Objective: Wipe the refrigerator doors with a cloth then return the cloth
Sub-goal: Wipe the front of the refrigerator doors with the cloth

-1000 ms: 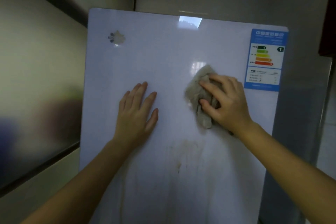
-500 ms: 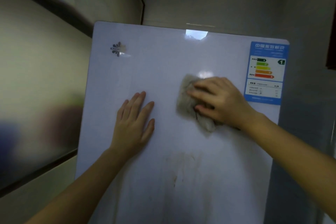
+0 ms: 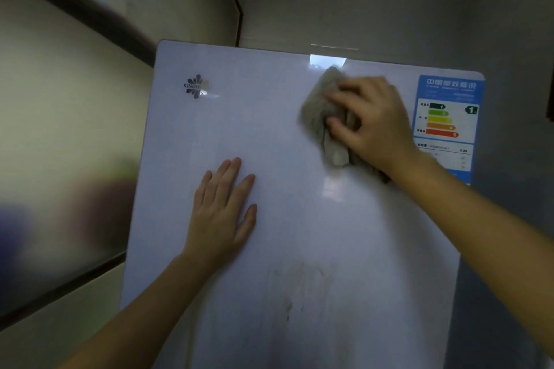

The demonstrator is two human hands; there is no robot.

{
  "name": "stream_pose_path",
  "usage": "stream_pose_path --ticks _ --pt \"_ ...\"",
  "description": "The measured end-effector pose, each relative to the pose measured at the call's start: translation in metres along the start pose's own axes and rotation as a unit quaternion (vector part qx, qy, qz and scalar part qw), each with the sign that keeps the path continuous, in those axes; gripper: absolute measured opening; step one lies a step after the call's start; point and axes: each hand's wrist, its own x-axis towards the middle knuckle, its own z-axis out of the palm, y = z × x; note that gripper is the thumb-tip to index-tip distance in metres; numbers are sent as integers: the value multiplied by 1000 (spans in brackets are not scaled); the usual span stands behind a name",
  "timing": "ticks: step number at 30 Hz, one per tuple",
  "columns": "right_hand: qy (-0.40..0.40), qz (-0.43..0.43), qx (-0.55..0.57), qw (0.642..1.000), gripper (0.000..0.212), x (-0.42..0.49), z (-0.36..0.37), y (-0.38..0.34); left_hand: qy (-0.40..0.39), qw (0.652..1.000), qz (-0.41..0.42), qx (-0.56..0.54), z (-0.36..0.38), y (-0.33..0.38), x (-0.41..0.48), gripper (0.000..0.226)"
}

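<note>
Your right hand [image 3: 373,123] was high on the refrigerator door [image 3: 284,219], close under its top edge, and it had the cloth [image 3: 322,117] bunched beneath it. The fingers [image 3: 344,93] curled over the grey wad and the thumb pinched in from below, so that hand was clamped on the cloth and pressing it to the white panel. Part of the cloth stuck out to the left of your knuckles and a tail of it hung down past your thumb. Your right forearm ran in from the lower right corner, angled up and to the left, wrist bent slightly back.

Your left hand [image 3: 223,210] lay flat on the door, lower and well to the left of the cloth. Palm down, fingers straight and pointing up, close together, the thumb splayed out to the right, holding nothing. That forearm came up from the bottom left.

Just to the right of your wiping hand sat the blue energy label [image 3: 448,126], its lower part covered by your wrist. The brand logo [image 3: 196,86] was in the door's upper left corner. Below both hands, a brownish smudge [image 3: 295,287] marked the lower middle of the panel.
</note>
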Motion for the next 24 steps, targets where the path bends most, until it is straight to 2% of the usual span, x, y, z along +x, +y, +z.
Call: stream_pose_path --ticks 2,4,6,8,9,10,12,14,16,18,21,22,24 --pt "35 97 4 995 44 11 2 3 0 1000 1 2 1 -1 -1 55" --pt "25 102 4 994 45 14 7 -4 -4 1000 4 4 1 -2 -1 56" --pt "-24 -5 7 1000 46 11 10 -12 -2 1000 8 7 0 -3 -1 56" --pt "-69 -129 -9 989 43 9 9 -11 1 1000 13 13 0 -3 -1 55" --pt "-71 -139 -17 988 42 11 8 -8 2 1000 14 16 0 -3 -1 55" --pt "-55 -110 -16 992 42 14 7 -5 3 1000 14 17 0 -3 0 55" --pt "1 21 7 1000 43 19 6 -2 4 1000 13 17 1 -4 -1 55" --pt "42 123 20 991 43 20 7 -2 8 1000 13 14 2 -3 -1 55" --pt "48 141 17 989 43 20 9 -8 13 1000 15 11 2 -4 -1 54" --pt "17 81 20 996 44 15 12 -15 15 1000 17 14 1 -4 0 53" --pt "-56 -87 -1 995 43 11 11 -16 16 1000 18 16 1 -3 0 54" --pt "-60 -103 -8 993 43 12 11 -14 16 1000 17 16 1 -3 0 54" --pt "-32 -48 -4 998 43 16 10 -11 17 1000 15 15 2 -3 -1 54"
